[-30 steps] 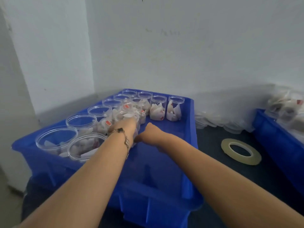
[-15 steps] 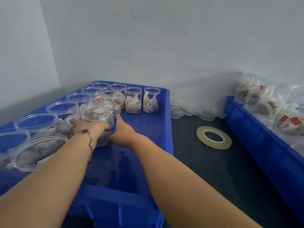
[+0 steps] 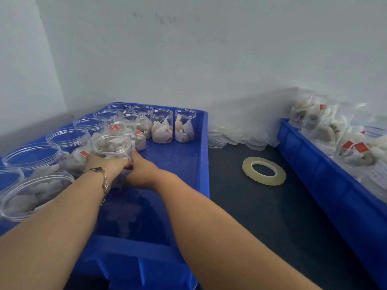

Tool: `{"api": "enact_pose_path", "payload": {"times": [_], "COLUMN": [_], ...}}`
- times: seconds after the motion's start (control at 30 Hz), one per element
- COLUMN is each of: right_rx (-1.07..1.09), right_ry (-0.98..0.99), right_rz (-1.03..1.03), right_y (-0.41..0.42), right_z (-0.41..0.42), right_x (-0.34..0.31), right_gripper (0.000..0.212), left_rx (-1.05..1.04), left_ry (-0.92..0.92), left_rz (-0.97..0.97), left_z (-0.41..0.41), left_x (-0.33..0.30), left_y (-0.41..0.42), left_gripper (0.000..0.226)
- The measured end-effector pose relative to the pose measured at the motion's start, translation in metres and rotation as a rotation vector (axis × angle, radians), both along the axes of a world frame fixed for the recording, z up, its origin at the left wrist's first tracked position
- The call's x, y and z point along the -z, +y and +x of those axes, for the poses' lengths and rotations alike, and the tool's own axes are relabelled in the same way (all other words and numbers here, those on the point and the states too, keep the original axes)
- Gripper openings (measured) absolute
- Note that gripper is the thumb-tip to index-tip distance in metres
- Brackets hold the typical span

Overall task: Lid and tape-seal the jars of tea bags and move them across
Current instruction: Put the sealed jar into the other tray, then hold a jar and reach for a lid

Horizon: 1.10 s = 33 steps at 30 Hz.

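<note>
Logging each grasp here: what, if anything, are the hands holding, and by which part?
Both hands hold one open jar of tea bags in the left blue crate, low on its side wall: left hand on the left, right hand on the right.

Small packing station, likely a workshop or back room rather than a home kitchen. Bare pale walls (image 3: 209,49) meet in a corner at 11 o'clock; no decoration, scuffed paint. Dark work surface (image 3: 261,206) at centre. Blue plastic crate (image 3: 204,153) at 9 to 10 o'clock holds rows of identical clear jars (image 3: 162,126), unlidded, each with white tea bags bearing red tags. Second blue crate (image 3: 335,185) at 3 o'clock, with more filled jars (image 3: 356,149). Heap of clear lids (image 3: 234,137) against the wall at 1 o'clock. Tape roll (image 3: 264,171) flat on the surface at 2 o'clock. Batch goods and bulk bins point to small-scale packaging work.
</note>
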State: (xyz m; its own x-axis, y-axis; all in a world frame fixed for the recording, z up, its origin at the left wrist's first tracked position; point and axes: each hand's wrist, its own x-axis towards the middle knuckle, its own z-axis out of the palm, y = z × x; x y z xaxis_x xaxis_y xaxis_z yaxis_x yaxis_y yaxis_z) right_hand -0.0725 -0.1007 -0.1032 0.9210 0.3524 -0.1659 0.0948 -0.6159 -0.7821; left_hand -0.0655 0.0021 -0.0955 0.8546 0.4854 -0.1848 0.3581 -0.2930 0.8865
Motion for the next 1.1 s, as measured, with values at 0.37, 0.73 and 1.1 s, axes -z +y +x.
{"api": "enact_pose_path", "payload": {"times": [0.37, 0.73, 1.1], "right_rx": [0.152, 0.253, 0.525], "right_ry": [-0.033, -0.505, -0.763], "right_rz": [0.159, 0.341, 0.343], "right_y": [0.003, -0.033, -0.168], "right_z": [0.011, -0.025, -0.084], "right_x": [0.001, -0.050, -0.073], "right_gripper": [0.102, 0.053, 0.059], "left_rx": [-0.202, 0.012, 0.201], "left_ry": [0.022, -0.484, -0.673], "left_rz": [0.288, 0.070, -0.064], "left_z": [0.022, -0.051, -0.081], "left_x": [0.012, -0.059, -0.080], "left_y": [-0.003, -0.057, -0.205], "left_gripper": [0.082, 0.057, 0.067]}}
